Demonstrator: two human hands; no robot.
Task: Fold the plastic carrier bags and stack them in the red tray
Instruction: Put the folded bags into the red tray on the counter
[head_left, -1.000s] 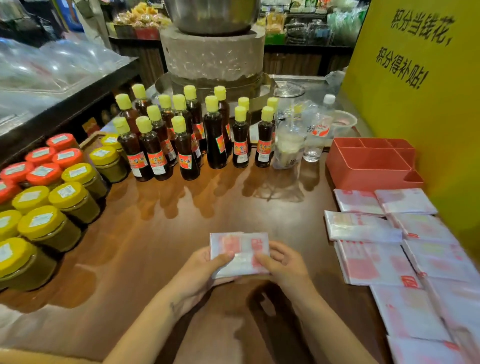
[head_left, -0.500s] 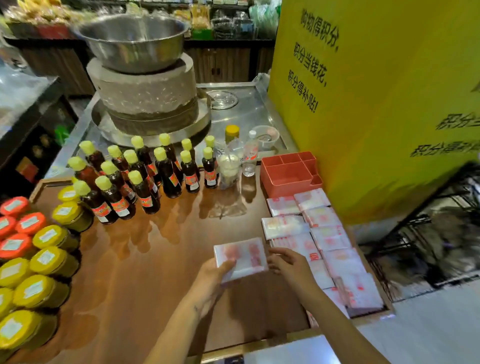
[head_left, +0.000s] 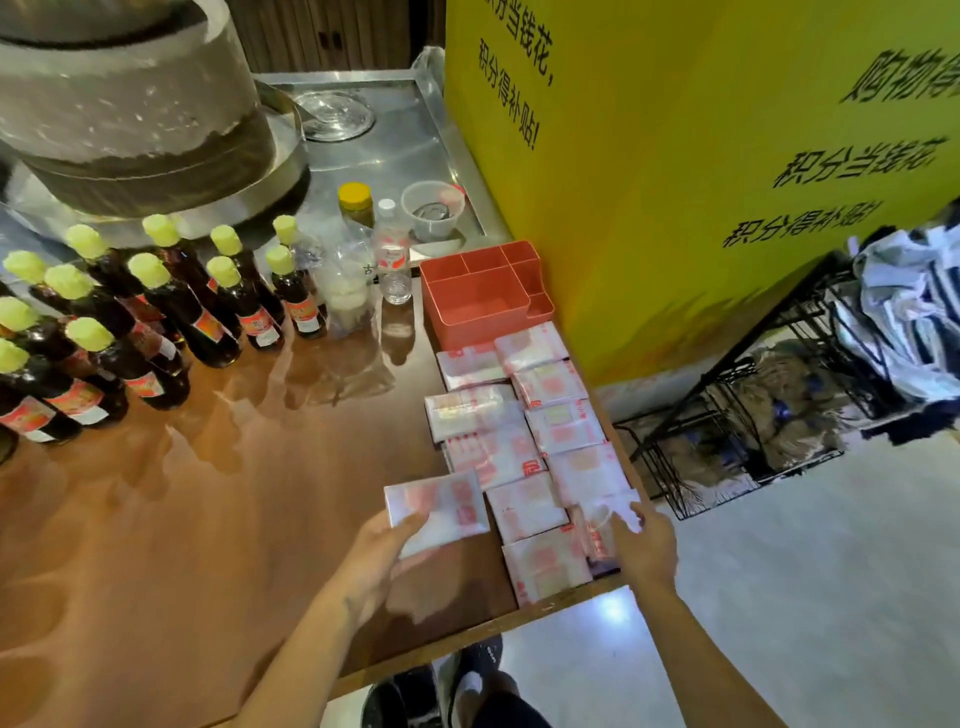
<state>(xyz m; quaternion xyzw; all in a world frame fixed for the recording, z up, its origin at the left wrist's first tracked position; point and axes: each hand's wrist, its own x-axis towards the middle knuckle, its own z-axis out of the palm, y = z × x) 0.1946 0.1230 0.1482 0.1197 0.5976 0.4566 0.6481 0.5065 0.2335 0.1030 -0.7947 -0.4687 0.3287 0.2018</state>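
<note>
Head view: the left hand (head_left: 382, 545) alone now holds the folded white-and-red plastic carrier bag (head_left: 437, 510) on the brown wooden surface (head_left: 208, 493). The right hand (head_left: 643, 545), released, its grip loose, touches the folded bags (head_left: 524, 447) at three o'clock. The red compartmented tray (head_left: 480, 296) at twelve o'clock awaits stacking.

Glossy brown wooden table (head_left: 208, 519) with a raised edge, yellow wall panel (head_left: 649, 182) printed with black Chinese characters, pale polished floor (head_left: 805, 571) reflecting a light, black wire rack (head_left: 727, 415) alongside, stainless steel counter (head_left: 405, 145) behind
</note>
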